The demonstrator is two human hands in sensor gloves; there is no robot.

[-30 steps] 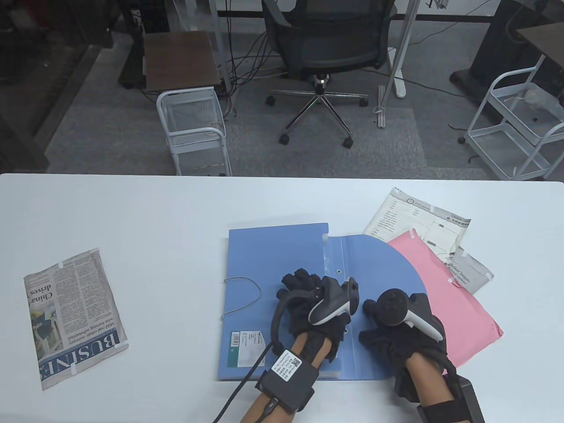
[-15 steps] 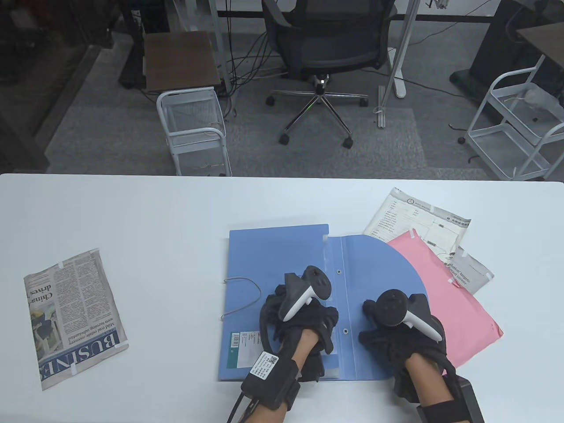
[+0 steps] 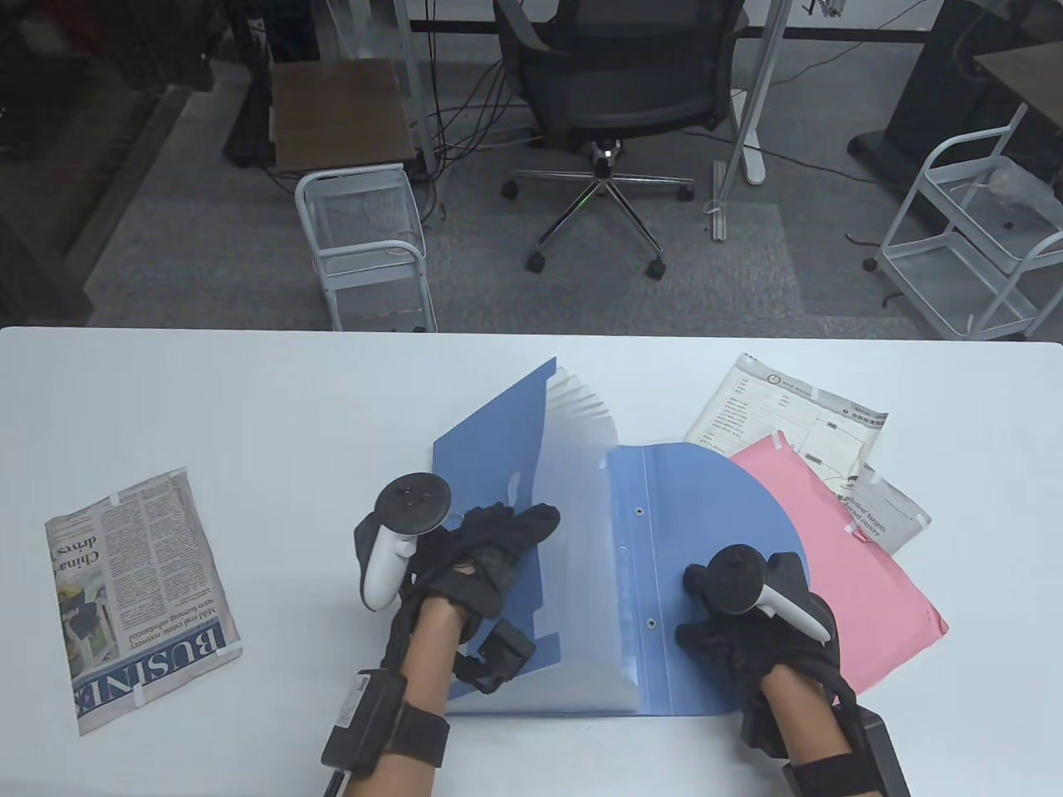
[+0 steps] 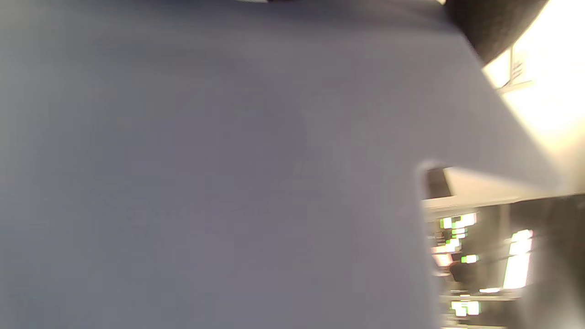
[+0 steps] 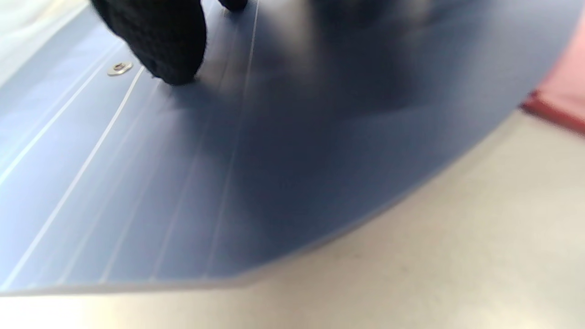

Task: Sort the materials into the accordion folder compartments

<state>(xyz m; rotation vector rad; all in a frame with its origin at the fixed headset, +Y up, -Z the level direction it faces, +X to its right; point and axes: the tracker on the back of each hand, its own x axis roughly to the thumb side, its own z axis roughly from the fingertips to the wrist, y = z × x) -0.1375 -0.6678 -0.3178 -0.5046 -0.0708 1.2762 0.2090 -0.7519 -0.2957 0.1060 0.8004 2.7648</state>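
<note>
Left hand holds blue folder fanned open.

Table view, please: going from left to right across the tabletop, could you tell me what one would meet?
Newspaper → left hand → blue folder, opened up → right hand on its flap → pink envelope.
</note>
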